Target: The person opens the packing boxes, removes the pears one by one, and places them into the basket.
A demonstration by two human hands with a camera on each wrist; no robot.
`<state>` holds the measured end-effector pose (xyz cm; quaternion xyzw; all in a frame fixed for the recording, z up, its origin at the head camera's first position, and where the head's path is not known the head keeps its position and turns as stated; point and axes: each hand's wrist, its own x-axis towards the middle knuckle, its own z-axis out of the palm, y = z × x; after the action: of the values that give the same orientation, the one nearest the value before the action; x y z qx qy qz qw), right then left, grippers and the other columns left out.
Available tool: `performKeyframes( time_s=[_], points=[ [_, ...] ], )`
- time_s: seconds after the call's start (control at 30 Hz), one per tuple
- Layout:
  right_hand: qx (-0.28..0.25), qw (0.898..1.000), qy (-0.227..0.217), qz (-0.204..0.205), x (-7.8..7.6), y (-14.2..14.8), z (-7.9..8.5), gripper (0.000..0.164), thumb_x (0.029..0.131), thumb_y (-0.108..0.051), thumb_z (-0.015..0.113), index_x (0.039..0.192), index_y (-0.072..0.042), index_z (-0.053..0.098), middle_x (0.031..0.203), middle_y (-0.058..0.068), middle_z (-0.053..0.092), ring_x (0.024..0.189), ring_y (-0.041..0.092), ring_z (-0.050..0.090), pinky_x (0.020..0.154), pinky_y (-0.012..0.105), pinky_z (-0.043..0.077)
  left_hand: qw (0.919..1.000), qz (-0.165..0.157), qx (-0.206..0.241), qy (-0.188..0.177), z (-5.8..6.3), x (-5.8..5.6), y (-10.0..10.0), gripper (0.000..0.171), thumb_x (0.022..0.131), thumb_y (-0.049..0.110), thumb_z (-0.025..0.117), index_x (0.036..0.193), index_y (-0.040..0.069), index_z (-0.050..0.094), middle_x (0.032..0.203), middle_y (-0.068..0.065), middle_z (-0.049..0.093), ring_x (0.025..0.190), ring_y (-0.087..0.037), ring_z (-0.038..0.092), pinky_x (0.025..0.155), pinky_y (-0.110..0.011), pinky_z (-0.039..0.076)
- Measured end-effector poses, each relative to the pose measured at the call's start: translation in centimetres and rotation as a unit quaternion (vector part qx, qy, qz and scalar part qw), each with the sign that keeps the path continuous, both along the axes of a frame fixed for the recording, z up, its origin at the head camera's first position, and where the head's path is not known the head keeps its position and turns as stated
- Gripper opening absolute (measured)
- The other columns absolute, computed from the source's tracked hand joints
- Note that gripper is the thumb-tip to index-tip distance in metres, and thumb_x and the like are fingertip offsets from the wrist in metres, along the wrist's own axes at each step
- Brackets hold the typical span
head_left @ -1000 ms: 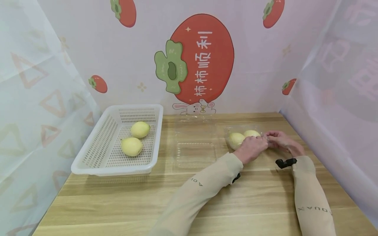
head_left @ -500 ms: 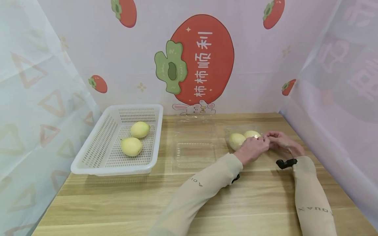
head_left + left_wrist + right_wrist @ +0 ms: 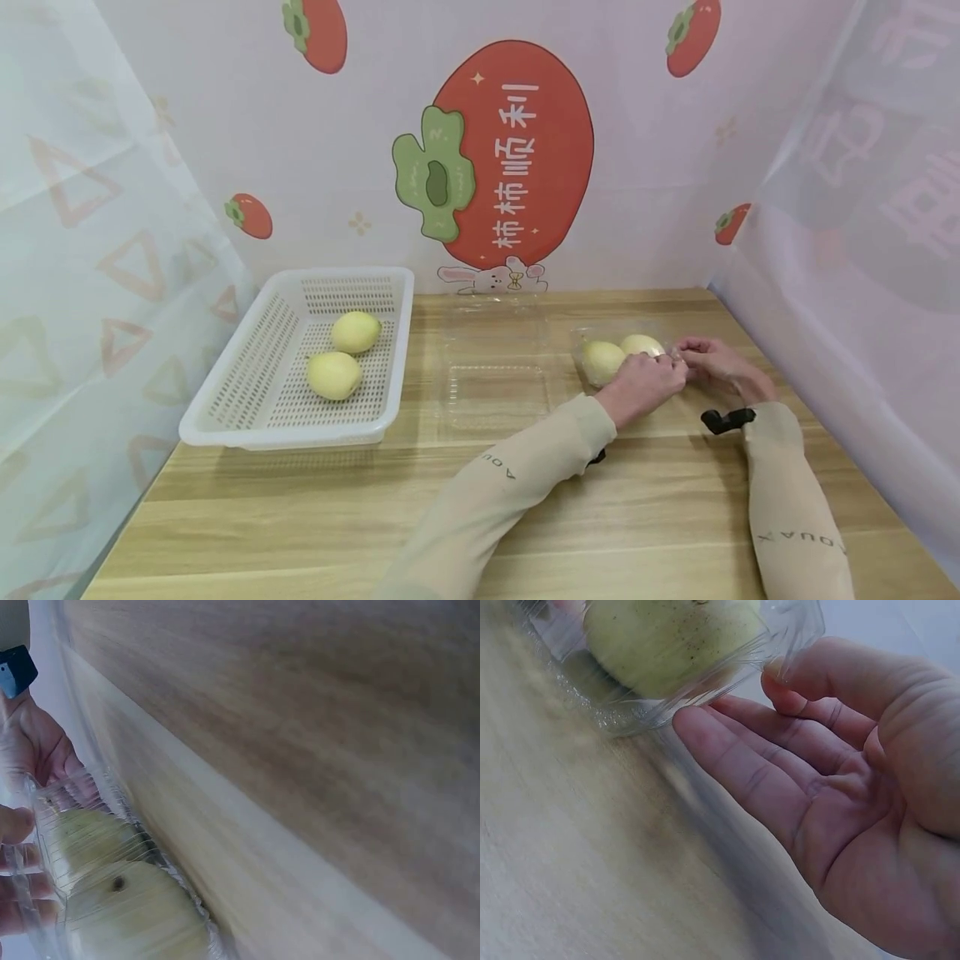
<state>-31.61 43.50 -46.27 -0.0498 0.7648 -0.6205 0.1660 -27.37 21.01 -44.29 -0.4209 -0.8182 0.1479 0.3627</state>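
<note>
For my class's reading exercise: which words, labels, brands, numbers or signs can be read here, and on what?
"柿柿顺利": big persimmon print.
"AQUA", apparently with an "X": right sleeve.
Left sleeve: letters partly turned away, not fully readable.
Right wall: large faint characters, too blurred.

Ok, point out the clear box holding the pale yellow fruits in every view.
Head: the clear box is right of centre.
Left wrist: the clear box fills the lower left, cut off.
Right wrist: the clear box is at the top, cut off.
Shared landmark: the wooden table.
</note>
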Motion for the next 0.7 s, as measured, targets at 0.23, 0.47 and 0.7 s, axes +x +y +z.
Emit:
performKeyframes(
  time_s=[0.23, 0.47, 0.7],
  points=[
    [-0.006, 1.0, 0.01, 0.003, 0.15, -0.03, -0.08, 0.015, 0.1, -0.008, 0.054, 0.096, -0.017, 0.065, 0.09, -0.009, 0.066, 0.08, 0.004, 0.063, 0.07, 0.019, 0.056, 0.9995, 0.016, 0.021, -0.017, -0.42, -0.25, 0.23, 0.03, 0.106, 0.015, 0.036, 0.106, 0.024, 0.065, 0.077, 0.015, 0.063, 0.058, 0.0, 0.053, 0.045, -0.015, 0.046],
    [-0.004, 1.0, 0.009, 0.002, 0.36, -0.17, -0.04, 0.01, 0.1, -0.01, 0.055, 0.099, -0.016, 0.063, 0.092, -0.009, 0.066, 0.081, 0.003, 0.062, 0.071, 0.018, 0.055, 0.9971, 0.028, 0.04, -0.059, -0.58, -0.29, 0.35, 0.026, 0.106, 0.02, 0.038, 0.114, 0.021, 0.063, 0.084, 0.012, 0.067, 0.059, -0.004, 0.055, 0.049, -0.018, 0.049],
    [0.011, 1.0, 0.02, 0.002, 0.77, -0.1, 0.07, 0.009, 0.1, -0.013, 0.057, 0.099, -0.018, 0.064, 0.09, -0.011, 0.066, 0.079, 0.002, 0.061, 0.069, 0.018, 0.054, 0.9922, 0.035, 0.057, -0.105, -0.95, -0.56, 0.58, 0.025, 0.107, 0.027, 0.039, 0.124, 0.022, 0.057, 0.097, 0.01, 0.069, 0.073, -0.007, 0.062, 0.063, -0.019, 0.053]
  ],
)
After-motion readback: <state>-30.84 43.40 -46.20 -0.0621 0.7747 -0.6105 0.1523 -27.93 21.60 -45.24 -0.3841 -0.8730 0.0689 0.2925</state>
